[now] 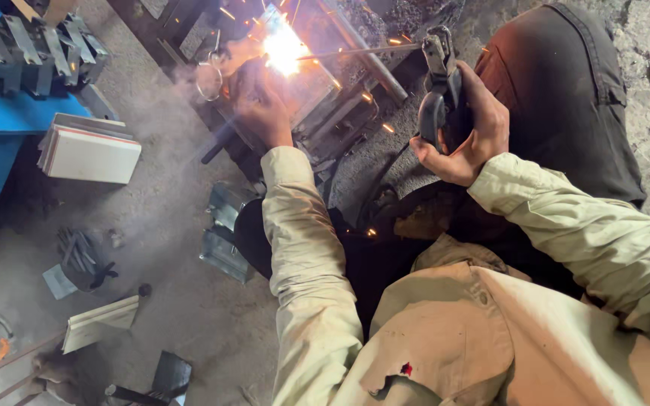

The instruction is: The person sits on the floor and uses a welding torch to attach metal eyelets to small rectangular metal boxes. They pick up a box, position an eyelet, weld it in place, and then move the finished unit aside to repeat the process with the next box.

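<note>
While the arc (pixel 283 46) burns, I log: right hand (pixel 466 134) clenched around the electrode holder (pixel 439 94), rod (pixel 362 51) reaching the metal frame (pixel 317 90); left hand (pixel 265 105) pressed bare on that frame, grip unclear. Risk: sparks burning unprotected skin.

My left hand (pixel 265 105) stretched forward, palm down, fingers (pixel 253 83) curled and pressed flat. Left arm nearly straight, pale sleeve running from lower middle up to wrist. My right hand (pixel 464 135) raised, fingers wrapped tight in fist grip, thumb on near side, knuckles outward. Right forearm comes in from lower right, elbow bent, wrist cocked slightly left. Hands well apart.
</note>
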